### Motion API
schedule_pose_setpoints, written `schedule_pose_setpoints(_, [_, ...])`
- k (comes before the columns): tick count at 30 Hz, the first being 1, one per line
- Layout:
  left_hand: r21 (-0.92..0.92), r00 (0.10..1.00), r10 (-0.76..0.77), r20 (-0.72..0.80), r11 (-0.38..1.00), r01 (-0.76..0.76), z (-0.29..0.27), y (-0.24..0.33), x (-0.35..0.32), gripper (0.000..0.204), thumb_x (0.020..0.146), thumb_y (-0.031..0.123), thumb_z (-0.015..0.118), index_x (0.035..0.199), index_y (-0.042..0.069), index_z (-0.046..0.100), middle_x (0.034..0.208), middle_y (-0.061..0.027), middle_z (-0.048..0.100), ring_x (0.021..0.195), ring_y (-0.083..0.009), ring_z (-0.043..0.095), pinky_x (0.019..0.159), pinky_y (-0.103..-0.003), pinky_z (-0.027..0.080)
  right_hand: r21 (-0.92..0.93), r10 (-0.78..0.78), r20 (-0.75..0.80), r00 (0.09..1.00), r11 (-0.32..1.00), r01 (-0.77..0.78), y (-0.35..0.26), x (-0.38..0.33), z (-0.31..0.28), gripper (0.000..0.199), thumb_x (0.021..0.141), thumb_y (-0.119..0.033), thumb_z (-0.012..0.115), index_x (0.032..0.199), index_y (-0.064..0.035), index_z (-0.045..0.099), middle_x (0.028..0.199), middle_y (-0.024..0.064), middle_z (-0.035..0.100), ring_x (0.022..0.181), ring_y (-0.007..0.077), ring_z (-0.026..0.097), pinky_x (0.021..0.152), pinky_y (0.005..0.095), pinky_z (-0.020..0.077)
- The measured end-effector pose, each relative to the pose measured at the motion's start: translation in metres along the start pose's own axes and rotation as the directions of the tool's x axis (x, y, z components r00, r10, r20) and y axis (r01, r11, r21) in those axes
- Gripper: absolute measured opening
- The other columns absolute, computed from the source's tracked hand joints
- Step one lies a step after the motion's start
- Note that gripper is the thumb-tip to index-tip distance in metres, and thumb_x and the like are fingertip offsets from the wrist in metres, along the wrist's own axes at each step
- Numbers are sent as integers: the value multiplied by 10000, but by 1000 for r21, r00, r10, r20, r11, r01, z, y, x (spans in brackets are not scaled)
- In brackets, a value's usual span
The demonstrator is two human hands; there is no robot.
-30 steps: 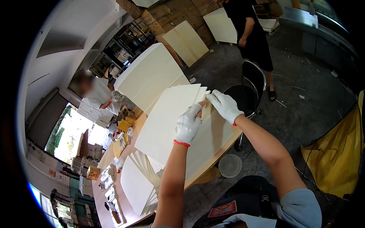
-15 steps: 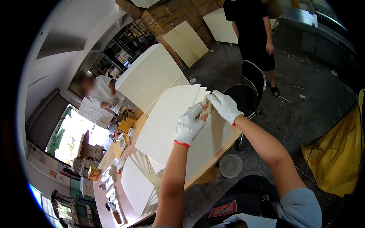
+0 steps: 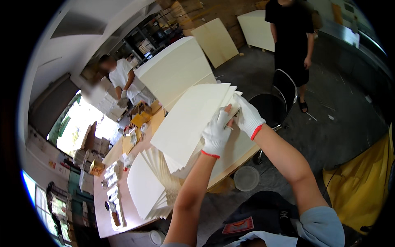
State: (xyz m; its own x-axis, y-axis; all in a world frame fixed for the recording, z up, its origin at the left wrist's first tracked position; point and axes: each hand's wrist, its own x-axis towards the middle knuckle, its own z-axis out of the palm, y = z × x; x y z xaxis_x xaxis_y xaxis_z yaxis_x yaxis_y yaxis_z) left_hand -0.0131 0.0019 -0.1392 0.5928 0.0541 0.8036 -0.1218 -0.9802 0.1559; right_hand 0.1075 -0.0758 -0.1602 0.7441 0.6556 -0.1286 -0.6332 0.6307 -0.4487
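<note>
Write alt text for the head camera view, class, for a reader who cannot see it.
Two white-gloved hands, left and right, grip the corner of a stack of cream sheets above a wooden table. A fanned pile of sheets lies lower on the table, and a black chair stands beyond.

Bright daylight, window (image 3: 78, 123) glare blown out, fisheye edges warped

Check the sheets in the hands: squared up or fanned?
Fanned. The sheets show several stepped edges at the top right corner, where the left hand and right hand grip them.
</note>
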Motion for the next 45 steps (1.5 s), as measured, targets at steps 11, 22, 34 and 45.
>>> schedule_pose_setpoints(11, [-798,377,-812,445,-169,578,-97,8,-186,397,1086,279,559,1405,44,560,1373,-150,631,1237,-289,640,1042,-403,512,-311,332,-48,942,891,-330,48,-33,7,334,1059,-185,614,1379,-101,573,1377,80,619,1179,328,725,459,114,478])
schedule_pose_setpoints(22, [-754,296,-715,634,-487,440,-157,30,-189,531,1014,213,673,1458,-5,482,1391,-136,636,1215,-291,659,1065,-425,528,-656,316,59,947,727,-202,-84,-142,-17,447,1039,-119,551,1435,83,501,1310,198,686,1102,298,752,804,421,699])
schedule_pose_setpoints(34, [-969,240,-970,-36,93,230,-307,4,-261,434,1015,27,591,1437,9,491,1318,-136,623,1184,-264,662,992,-411,573,-567,252,816,520,522,637,108,-108,105,397,938,-57,617,1330,1,651,1140,140,727,1037,246,672,909,358,563])
schedule_pose_setpoints(45, [-981,-174,-971,-165,142,136,-332,-171,-409,177,915,-47,705,1077,15,668,1073,-63,681,1009,-188,670,908,-331,589,-868,737,42,674,361,-341,393,-104,113,463,885,-413,828,1001,-53,562,760,-4,480,527,90,344,448,329,246])
